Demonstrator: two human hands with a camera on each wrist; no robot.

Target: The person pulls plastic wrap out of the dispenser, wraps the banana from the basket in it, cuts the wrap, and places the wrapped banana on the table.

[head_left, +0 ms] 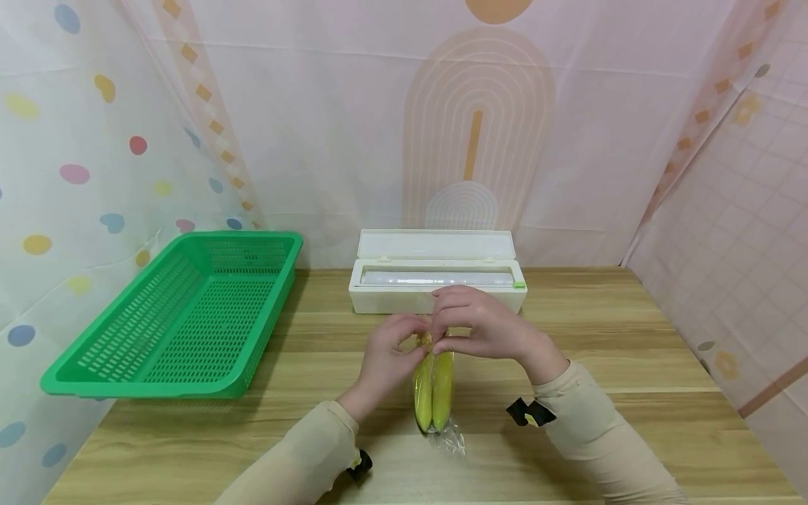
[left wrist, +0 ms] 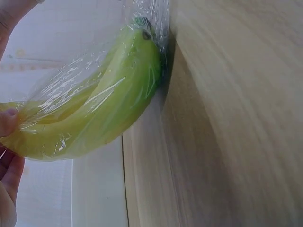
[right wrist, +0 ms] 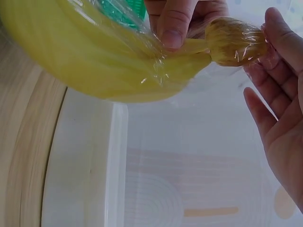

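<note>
A bunch of yellow bananas (head_left: 433,393) is wrapped in clear plastic wrap (head_left: 451,440), loose and crumpled at the near end. My left hand (head_left: 393,354) pinches the bananas near their stem end, its thumb pressing on the wrapped fruit in the right wrist view. Past that thumb, the brownish stem end (right wrist: 234,42) is covered tightly in film. At its tip my right hand (head_left: 482,326) pinches the gathered wrap between thumb and fingers. In the left wrist view, the greenish banana tips (left wrist: 147,35) point down toward the wooden table (left wrist: 236,142).
Behind the hands stands a white plastic wrap dispenser (head_left: 435,300), its lid (head_left: 435,244) raised, a roll inside and a green slider (head_left: 519,285) at its right end. A green perforated basket (head_left: 236,382) sits at the left. Patterned curtains (head_left: 315,140) enclose the table.
</note>
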